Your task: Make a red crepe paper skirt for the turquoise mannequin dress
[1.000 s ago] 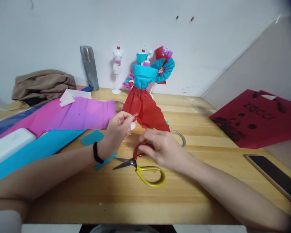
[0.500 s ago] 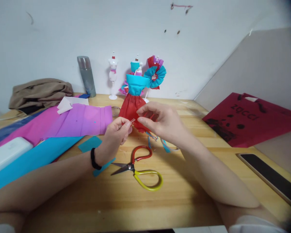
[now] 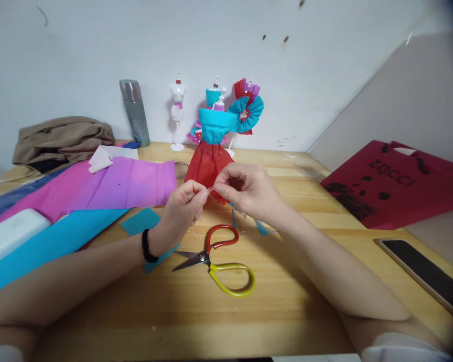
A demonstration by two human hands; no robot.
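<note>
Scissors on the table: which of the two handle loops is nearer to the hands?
The red loop; the yellow loop lies farther from them, toward the table's front edge.

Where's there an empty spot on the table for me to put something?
Bare wood shows between the scissors and the near edge, and between the right arm, red bag and phone. It's crowded on the left with purple paper and brown cloth, and behind the hands, around the red-skirted dress.
</note>
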